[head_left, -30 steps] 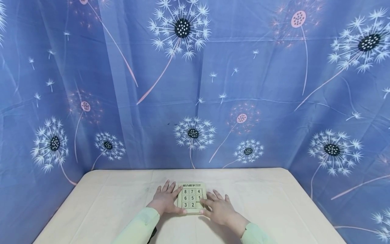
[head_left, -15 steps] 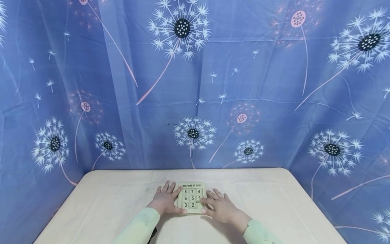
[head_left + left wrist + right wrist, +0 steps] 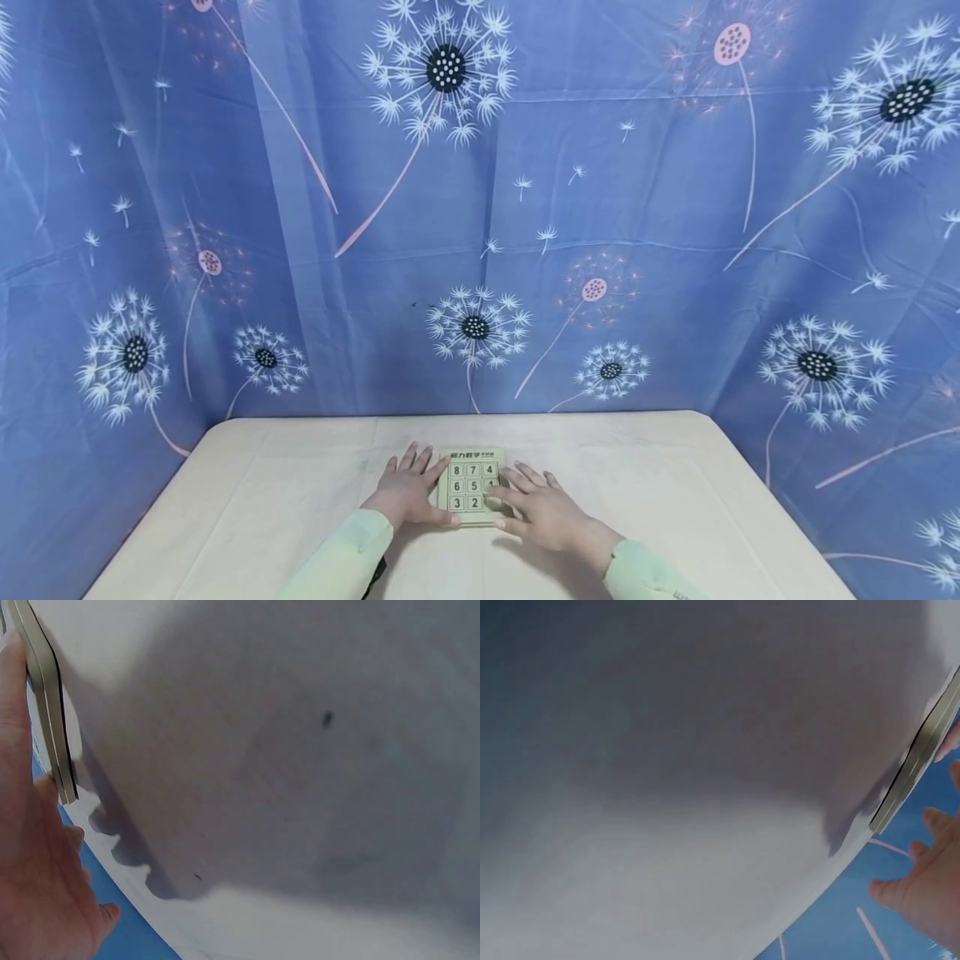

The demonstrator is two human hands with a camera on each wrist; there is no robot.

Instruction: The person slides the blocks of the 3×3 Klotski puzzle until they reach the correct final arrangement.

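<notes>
A pale yellow-green sliding number puzzle (image 3: 466,514) lies flat on the table, with dark characters along its top border. Its visible tiles read 8, 7, 4 in the top row, 6, 5 and a partly covered 1 in the middle, then 3, 2 below. My left hand (image 3: 406,493) rests along the left side, forefinger at the upper left and thumb at the front edge, the other fingers spread. At the right side, my right hand (image 3: 550,514) reaches its forefinger over the lower-right cell, covering it. Its thumb touches near the front right corner. Both wrist views show only the puzzle's edge (image 3: 51,705).
The cream-covered table (image 3: 300,467) spreads around the puzzle. A blue curtain (image 3: 337,350) with dandelion prints hangs behind and on both sides. Light green sleeves (image 3: 341,554) cover both forearms, and something black (image 3: 377,575) shows beside the left sleeve.
My right forefinger has moved slightly left over the puzzle and now hides part of the 1 tile. The left hand and the puzzle stay in place.
</notes>
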